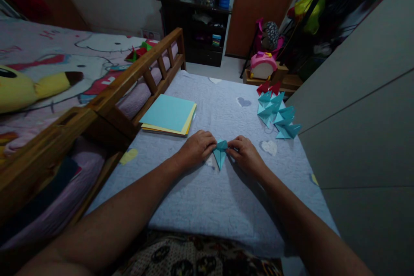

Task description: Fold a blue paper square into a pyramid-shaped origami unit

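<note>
A small teal origami paper [220,155], folded to a point toward me, lies at the middle of the cloth-covered surface. My left hand [199,146] pinches its upper left edge. On the other side, my right hand [246,154] grips the upper right edge between thumb and fingers. Up and to the left is a stack of square paper sheets [170,113], light blue on top with yellow beneath. Several folded teal paper cranes [278,116] stand to the right, with red folded pieces [268,88] just behind them.
The surface wears a pale blue cloth [220,207] with heart prints. A wooden bed rail [142,73] runs along the left, with a bed and a yellow plush toy [19,88] beyond. A pale cabinet panel [362,138] borders the right. A dark shelf [197,30] stands behind.
</note>
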{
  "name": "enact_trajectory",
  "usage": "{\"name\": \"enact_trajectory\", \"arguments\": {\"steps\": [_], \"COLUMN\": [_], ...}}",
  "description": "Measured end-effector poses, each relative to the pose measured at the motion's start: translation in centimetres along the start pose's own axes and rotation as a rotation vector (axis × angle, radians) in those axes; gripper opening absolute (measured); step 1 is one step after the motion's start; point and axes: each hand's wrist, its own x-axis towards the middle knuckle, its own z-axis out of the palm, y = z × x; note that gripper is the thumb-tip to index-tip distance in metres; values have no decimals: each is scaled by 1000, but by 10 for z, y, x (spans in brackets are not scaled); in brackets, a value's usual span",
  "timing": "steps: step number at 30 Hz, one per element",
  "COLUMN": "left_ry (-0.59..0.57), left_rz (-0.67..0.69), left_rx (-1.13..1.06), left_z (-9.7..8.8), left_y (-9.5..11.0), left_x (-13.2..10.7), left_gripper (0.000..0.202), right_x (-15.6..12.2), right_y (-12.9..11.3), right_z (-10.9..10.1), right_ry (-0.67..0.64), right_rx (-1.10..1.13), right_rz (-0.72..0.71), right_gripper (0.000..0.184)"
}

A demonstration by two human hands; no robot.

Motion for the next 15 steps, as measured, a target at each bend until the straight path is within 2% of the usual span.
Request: {"name": "enact_trajectory", "arguments": {"steps": [4, 9, 15], "left_ry": [48, 97, 124], "left_rz": [-20, -79, -168], "left_rx": [118, 152, 284], "left_z": [3, 9, 15], "left_y": [3, 3, 7], "left_x": [-2, -1, 0], "left_gripper": [7, 4, 8], "right_x": [0, 3, 7], "right_y": [0, -2, -9], "right_z": [6, 12, 14], "right_ry": [55, 102, 103], "right_rx": [-39, -80, -195], "right_rz": [24, 18, 101], "right_gripper": [13, 14, 16]}}
